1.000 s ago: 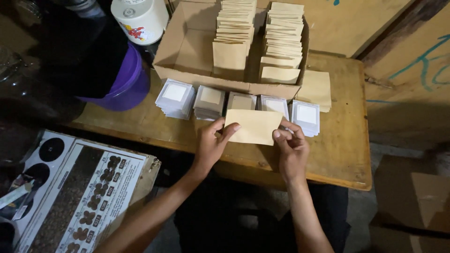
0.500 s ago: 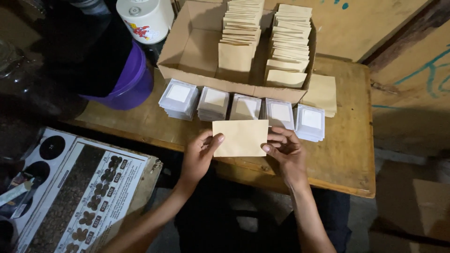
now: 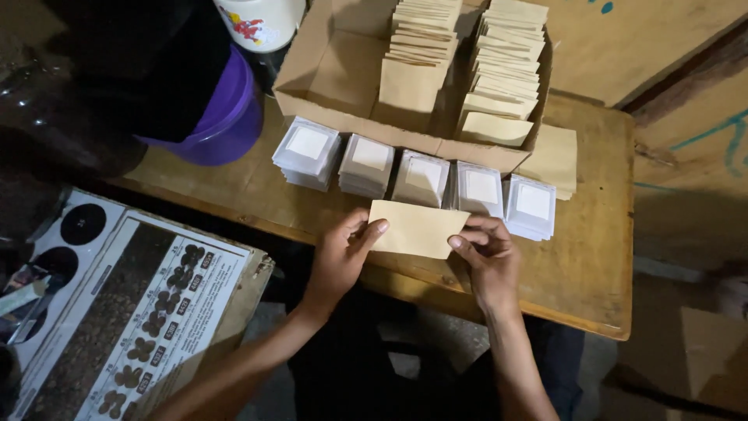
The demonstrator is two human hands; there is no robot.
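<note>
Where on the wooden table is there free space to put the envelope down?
Bare wood on the table lies right of the right hand, below the loose envelopes, and left between the purple tub and left hand. Crowded: packet stacks along the cardboard box.

We saw only part of cardboard box (image 3: 335,74); top edge cut its far wall and envelope stacks (image 3: 502,70) inside. White container (image 3: 261,19) also cut off at top. Purple bucket (image 3: 226,117) half lost behind dark shape, too dim for us to identify. We couldn't tell contents of small packets (image 3: 425,175); near ones partly covered by tan envelope (image 3: 417,228). Left hand (image 3: 339,257) hid envelope's left corner, right hand (image 3: 487,261) its right end. Worktop (image 3: 592,265) front underside sat in shadow.
</note>
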